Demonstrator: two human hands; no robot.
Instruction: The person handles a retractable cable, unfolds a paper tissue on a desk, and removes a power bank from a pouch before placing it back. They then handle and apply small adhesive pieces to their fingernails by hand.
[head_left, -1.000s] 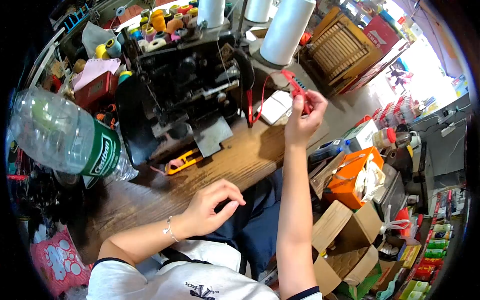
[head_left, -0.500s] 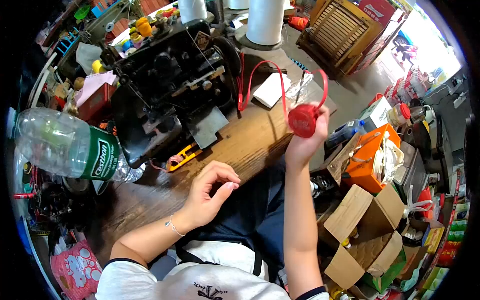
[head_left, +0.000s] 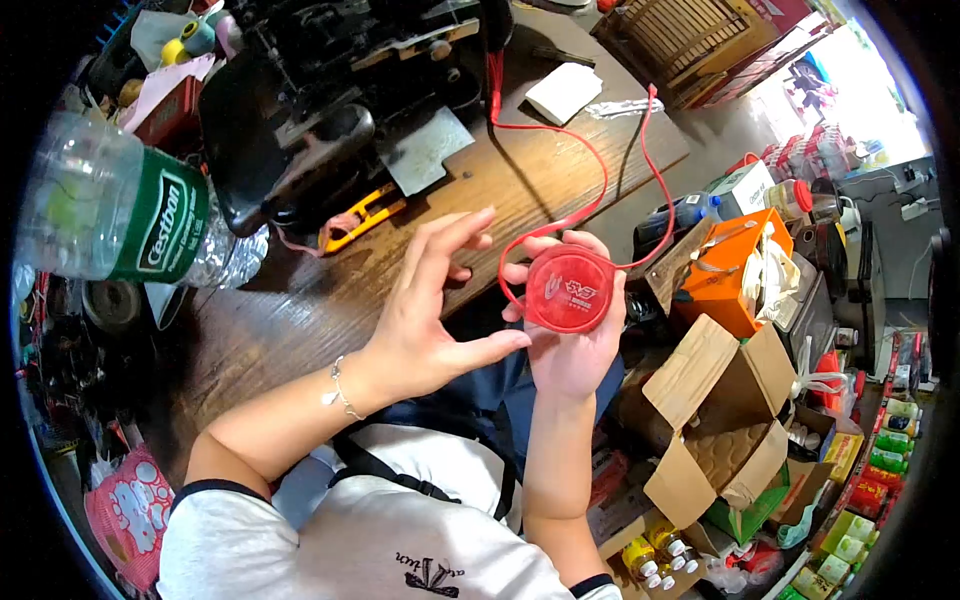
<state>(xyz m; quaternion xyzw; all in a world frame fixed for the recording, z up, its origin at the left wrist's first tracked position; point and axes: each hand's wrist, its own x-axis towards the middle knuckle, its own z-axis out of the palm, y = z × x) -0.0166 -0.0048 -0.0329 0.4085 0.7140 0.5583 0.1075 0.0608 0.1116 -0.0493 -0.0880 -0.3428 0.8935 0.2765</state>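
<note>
A round red case (head_left: 568, 288) with pale printing on its face rests in my right hand (head_left: 575, 365), whose fingers curl around its edge. From it runs a flat red cord (head_left: 605, 180). One stretch loops up to the sewing machine (head_left: 330, 120); another rises to a loose tip near the table edge. My left hand (head_left: 425, 320) hovers just left of the case, thumb and fingers spread, holding nothing. A yellow snap-off cutter (head_left: 362, 218) lies on the wooden table (head_left: 480, 235) beside the machine's metal plate (head_left: 428, 150).
A large Cestbon bottle (head_left: 120, 205) lies at the left. White paper (head_left: 563, 92) sits at the back of the table. To my right stand an orange box (head_left: 722, 285) and an open cardboard box (head_left: 690, 380), with several yellow-capped or yellow bottles (head_left: 640, 560) below.
My right hand has brought the red case down and left, turned palm up under it. My left hand has opened and moved up toward it. The camera view has shifted.
</note>
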